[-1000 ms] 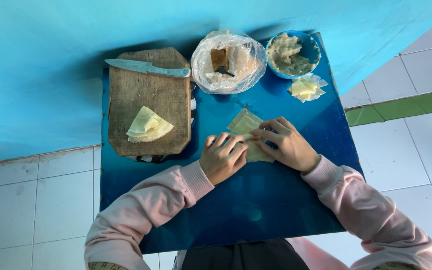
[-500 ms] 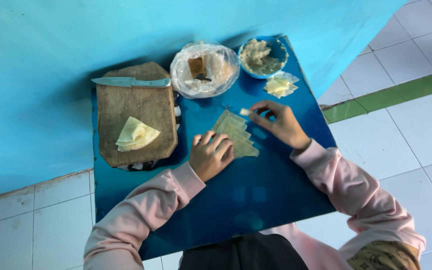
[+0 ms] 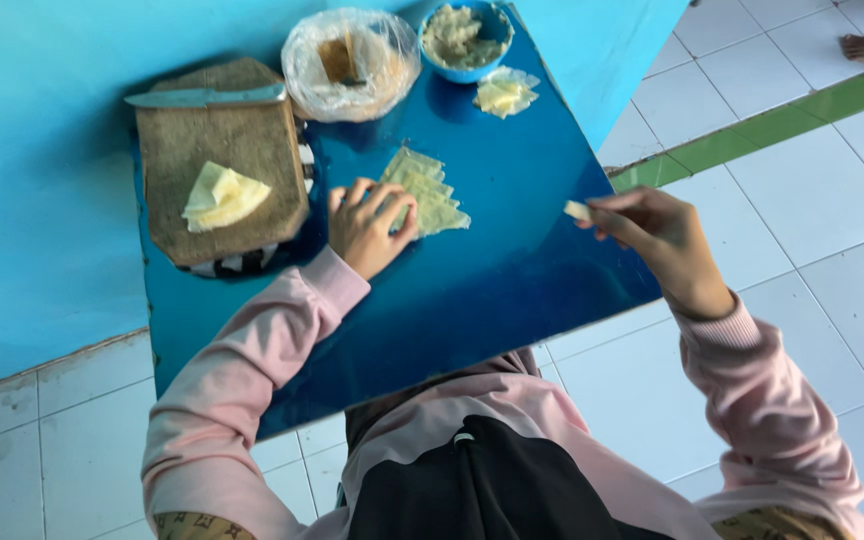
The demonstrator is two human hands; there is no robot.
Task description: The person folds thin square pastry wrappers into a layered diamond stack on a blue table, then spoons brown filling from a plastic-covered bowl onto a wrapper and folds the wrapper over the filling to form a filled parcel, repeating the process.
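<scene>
Wrapper sheets (image 3: 424, 193), pale yellow-green and fanned in a loose stack, lie near the middle of the blue table (image 3: 492, 290). They look thin, limp and light, the sort that would tear or stick together, so I'd judge them best lifted by a free corner or edge, one at a time.

Her left hand (image 3: 367, 228) rests at about eight o'clock of the stack, fingers loosely curled and spread, the fingertips pressing down on the near sheets; it grips nothing. Her right hand (image 3: 652, 235) is off at three o'clock, over the table's edge, thumb and fingers pinched shut on a small pale scrap (image 3: 578, 210).

Outward from there: at ten o'clock of the stack sits a brown wooden board (image 3: 242, 150) with folded yellow pieces (image 3: 220, 196) on it, and a long knife (image 3: 207, 97) laid across its far edge. At twelve o'clock is a round dish under clear plastic (image 3: 350, 65), and just beside it a blue bowl (image 3: 497, 20) of crumbly pale filling. A small pile of yellow bits (image 3: 504, 94) lies at one o'clock, near the bowl. White floor tiles (image 3: 812, 200) surround the table.
</scene>
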